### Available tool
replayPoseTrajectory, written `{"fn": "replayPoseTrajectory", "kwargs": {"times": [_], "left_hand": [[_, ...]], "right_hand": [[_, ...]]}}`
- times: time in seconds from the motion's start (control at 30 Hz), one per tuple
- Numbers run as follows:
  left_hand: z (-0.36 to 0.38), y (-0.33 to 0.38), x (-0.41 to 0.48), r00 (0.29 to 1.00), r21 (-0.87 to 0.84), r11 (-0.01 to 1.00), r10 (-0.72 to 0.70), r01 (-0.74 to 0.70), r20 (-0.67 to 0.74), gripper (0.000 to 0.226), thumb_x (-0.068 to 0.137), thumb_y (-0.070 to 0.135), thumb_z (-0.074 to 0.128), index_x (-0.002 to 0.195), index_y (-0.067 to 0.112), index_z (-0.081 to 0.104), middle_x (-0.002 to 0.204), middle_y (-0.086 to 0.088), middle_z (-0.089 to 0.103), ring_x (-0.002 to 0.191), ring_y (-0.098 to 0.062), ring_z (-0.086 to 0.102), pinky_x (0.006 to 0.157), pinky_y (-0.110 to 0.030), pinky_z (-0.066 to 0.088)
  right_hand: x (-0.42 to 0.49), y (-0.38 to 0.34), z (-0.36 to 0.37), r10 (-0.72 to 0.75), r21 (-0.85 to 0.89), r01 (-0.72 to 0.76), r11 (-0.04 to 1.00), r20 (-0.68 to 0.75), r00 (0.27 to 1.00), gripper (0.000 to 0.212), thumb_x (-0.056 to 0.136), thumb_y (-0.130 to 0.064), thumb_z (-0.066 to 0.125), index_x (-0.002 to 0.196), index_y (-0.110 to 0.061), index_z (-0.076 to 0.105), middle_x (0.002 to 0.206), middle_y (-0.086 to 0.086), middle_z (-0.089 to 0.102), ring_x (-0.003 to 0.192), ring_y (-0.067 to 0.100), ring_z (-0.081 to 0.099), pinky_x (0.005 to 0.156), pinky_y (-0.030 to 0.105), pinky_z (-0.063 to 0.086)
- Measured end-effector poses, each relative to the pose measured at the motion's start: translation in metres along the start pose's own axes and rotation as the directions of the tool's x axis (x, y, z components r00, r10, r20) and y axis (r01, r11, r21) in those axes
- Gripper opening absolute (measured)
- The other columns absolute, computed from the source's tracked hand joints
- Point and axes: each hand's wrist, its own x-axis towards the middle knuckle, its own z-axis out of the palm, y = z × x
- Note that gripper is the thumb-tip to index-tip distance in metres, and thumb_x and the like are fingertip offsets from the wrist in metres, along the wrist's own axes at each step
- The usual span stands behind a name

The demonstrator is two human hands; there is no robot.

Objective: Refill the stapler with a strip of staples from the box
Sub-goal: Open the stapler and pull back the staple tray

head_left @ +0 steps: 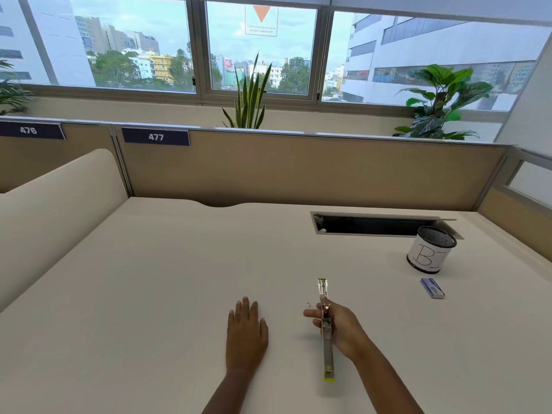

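- Judging from how things lie, the task is at an early or middle step; the stapler [325,330] is swung fully open into one long line on the desk [149,279], so the opening seems done
- Right hand [339,327] holds the stapler at its middle hinge, fingers wrapped around it from the right side; the far arm points away from the person, the near arm with the green tip points toward them
- Left hand [246,327] lies flat on the desk to the left of the stapler, fingers spread narrow, holding nothing
- Box [432,288] sits well to the right of the stapler and a little farther; it looks closed and no hand touches it
- One small loose staple [308,305] lies just left of the stapler
- Cup [431,249] stands beyond the box, far right of the stapler
- I cannot tell if the channel has staples inside; no strip is visible
- Left to do, I think: take a strip from the box; lay it in the channel; close the stapler
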Motion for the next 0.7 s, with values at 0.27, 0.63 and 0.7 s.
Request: {"fn": "replayPoseTrajectory", "kwargs": {"times": [0.27,0.63,0.7], "left_hand": [[0.001,-0.001,0.000,1.000,-0.003,1.000,0.001,-0.001,-0.004,0.048,0.074,0.026,0.035,0.090,0.004,0.074,0.099,-0.017,0.072,0.089,-0.030,0.071,0.070,-0.044,0.056],[0.000,-0.001,-0.001,1.000,-0.008,1.000,-0.002,0.002,-0.010,0.047,0.074,0.026,0.035,0.092,0.005,0.074,0.100,-0.016,0.072,0.091,-0.030,0.070,0.071,-0.044,0.056],[0.000,0.000,-0.001,1.000,-0.011,1.000,-0.003,0.003,-0.008,0.047,0.074,0.026,0.035,0.092,0.005,0.074,0.100,-0.016,0.072,0.091,-0.030,0.070,0.071,-0.044,0.056]], "right_hand": [[0.012,0.024,0.043,-0.184,-0.522,0.134,0.842,-0.045,0.982,0.032,0.089,-0.035,0.055,0.064,-0.014,0.059,0.054,-0.003,0.046,0.050,0.010,0.040,0.048,0.022,0.031],[0.033,0.028,0.049,-0.290,-0.685,0.134,0.716,-0.117,0.950,0.028,0.083,-0.025,0.064,0.089,0.002,0.065,0.092,0.014,0.068,0.078,0.017,0.052,0.069,0.022,0.036],[0.035,0.029,0.048,-0.307,-0.686,0.133,0.715,-0.137,0.942,0.028,0.082,-0.024,0.065,0.090,0.003,0.065,0.096,0.016,0.069,0.077,0.017,0.052,0.068,0.022,0.035]]}}
